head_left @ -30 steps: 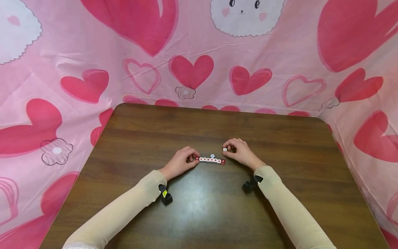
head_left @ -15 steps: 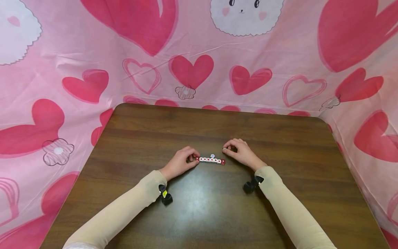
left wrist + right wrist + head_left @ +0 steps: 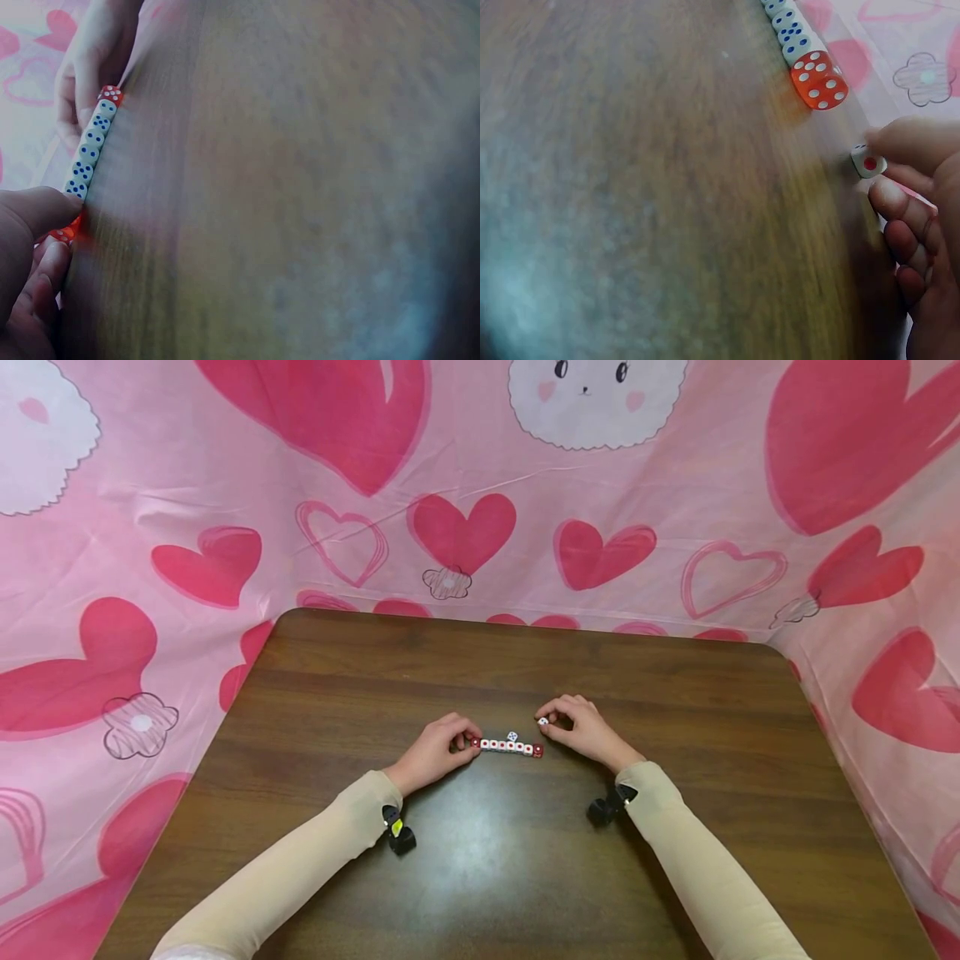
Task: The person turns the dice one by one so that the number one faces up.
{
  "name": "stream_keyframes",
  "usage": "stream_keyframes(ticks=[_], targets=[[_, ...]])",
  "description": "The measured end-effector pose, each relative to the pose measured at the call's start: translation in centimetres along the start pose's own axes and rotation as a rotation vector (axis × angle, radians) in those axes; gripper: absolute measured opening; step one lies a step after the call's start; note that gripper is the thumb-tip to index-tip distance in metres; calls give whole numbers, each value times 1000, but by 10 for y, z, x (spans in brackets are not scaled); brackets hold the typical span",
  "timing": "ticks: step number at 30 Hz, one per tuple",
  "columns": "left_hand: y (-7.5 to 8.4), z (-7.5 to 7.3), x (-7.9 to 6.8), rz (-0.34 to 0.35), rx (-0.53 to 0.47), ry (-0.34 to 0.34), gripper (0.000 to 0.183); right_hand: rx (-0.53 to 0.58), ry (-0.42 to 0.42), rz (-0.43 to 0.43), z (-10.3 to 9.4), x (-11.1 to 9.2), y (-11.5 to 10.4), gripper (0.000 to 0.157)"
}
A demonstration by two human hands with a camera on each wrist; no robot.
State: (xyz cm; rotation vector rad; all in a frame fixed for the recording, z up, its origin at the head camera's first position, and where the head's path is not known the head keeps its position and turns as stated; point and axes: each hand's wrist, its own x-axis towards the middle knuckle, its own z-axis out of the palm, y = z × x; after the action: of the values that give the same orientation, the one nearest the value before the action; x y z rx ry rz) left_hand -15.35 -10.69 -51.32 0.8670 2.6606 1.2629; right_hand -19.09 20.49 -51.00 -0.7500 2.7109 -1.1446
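Note:
A row of white dice with a red die at each end lies mid-table, red pips facing up. At its left end my left hand pinches the red die between thumb and fingers. A single white die sits against the far side of the row. My right hand holds another white die at its fingertips, a short way beyond the right end. The right red die stands free of both hands. In the right wrist view, a red pip shows on the held die.
The brown wooden table reaches to a pink heart-patterned cloth behind and at both sides. A black strap device hangs at the left wrist and another wrist device at the right.
The white die in my right fingers has been turned: it was nearly hidden half a second ago and shows again now. My left hand and the row stay in place.

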Motion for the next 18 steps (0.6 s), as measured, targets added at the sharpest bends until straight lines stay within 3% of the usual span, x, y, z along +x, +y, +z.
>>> stream_keyframes(ticks=[18], targets=[[-1, 0, -1, 0, -13, 1, 14, -36, 2, -15, 0, 0, -3, 16]])
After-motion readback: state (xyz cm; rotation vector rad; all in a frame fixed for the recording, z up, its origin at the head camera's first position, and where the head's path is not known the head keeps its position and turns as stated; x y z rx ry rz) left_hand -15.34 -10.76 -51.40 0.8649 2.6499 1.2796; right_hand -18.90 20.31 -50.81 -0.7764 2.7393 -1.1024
